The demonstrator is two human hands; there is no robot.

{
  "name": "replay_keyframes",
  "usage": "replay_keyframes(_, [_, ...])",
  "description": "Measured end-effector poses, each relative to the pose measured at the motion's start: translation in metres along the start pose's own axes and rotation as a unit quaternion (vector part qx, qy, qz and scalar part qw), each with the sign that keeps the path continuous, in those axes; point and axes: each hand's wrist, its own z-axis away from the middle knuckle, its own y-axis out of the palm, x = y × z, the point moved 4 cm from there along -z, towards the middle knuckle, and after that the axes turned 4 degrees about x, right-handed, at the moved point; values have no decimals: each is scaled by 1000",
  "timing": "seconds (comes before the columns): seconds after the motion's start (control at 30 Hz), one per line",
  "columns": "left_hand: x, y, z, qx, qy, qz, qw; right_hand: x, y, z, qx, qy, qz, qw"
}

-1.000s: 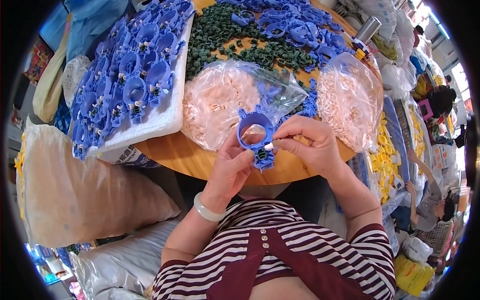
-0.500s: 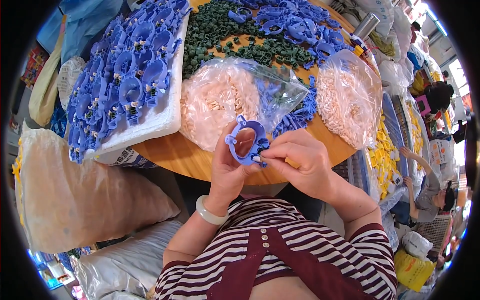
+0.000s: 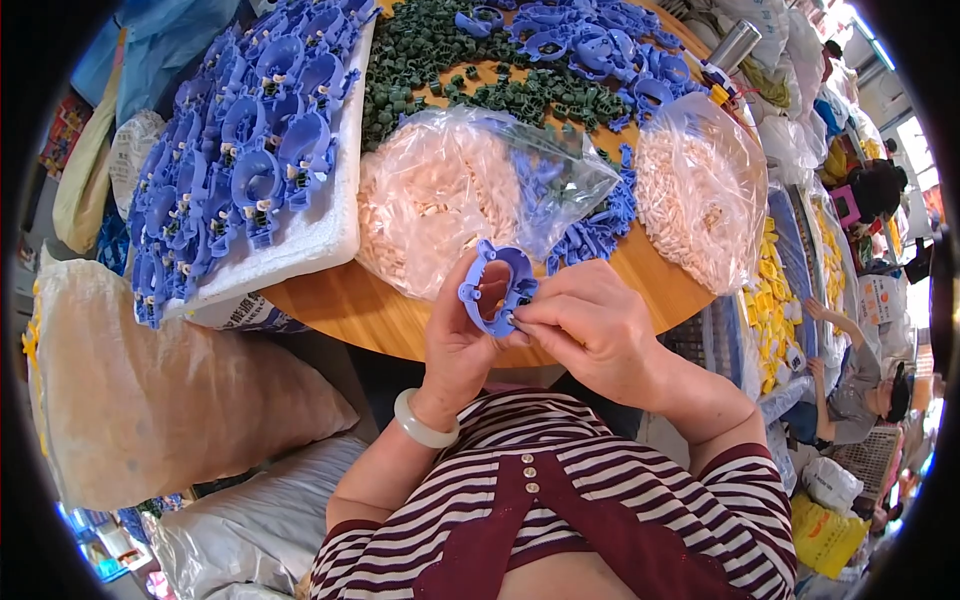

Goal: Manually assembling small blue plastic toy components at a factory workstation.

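My left hand is closed around a blue plastic ring-shaped part, held up over the table's near edge. Small knobs and a toothed piece stick out from the ring. With fingers pinched, my right hand presses at the ring's lower right side; whatever small piece lies under its fingertips is mostly hidden. Just beyond my hands lies a clear bag of pale pink small pieces. Loose blue plastic pieces lie to its right.
On the left, a white foam board bears rows of blue assembled parts. Dark green clips and blue rings cover the round wooden table's far side. Another bag of pale pieces sits right. A large sack stands lower left.
The blue ring part has turned slightly in my left hand. My right fingertips have moved in closer against its lower side, and the pale tip seen there earlier is now mostly covered.
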Motion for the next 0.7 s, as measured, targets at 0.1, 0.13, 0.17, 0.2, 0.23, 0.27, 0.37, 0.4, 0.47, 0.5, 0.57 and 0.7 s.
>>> replay_keyframes(0.1, [-2,2,1,20,13,-34,999,-2,-3,-2,21,10,-26,999])
replay_keyframes(0.13, [-4,3,1,20,13,-34,999,-4,-2,-2,40,30,-70,996])
replay_keyframes(0.17, [-6,5,0,24,24,-48,998,-4,-2,-1,39,31,-70,996])
replay_keyframes(0.2, [-8,6,0,27,35,-63,997,-5,-2,-1,36,52,-82,995])
replay_keyframes(0.23, [-8,6,0,28,35,-63,997,-6,-1,0,34,73,-94,992])
replay_keyframes(0.27, [-8,5,0,24,29,-54,998,-6,0,2,34,72,-94,992])
replay_keyframes(0.37, [-10,7,-2,26,30,-40,998,-13,3,8,27,100,-141,985])
replay_keyframes(0.4, [-11,8,-3,33,36,-34,998,-16,4,9,11,87,-147,985])
replay_keyframes(0.47, [-14,12,-3,33,41,-44,998,-17,3,9,-6,74,-154,985])
replay_keyframes(0.5, [-15,12,-3,33,47,-53,997,-17,3,8,7,68,-145,987])
replay_keyframes(0.57, [-13,10,-2,37,55,-66,996,-15,2,7,19,63,-137,988])
replay_keyframes(0.7, [-9,8,2,-8,39,-84,996,-8,-5,4,36,47,-57,997])
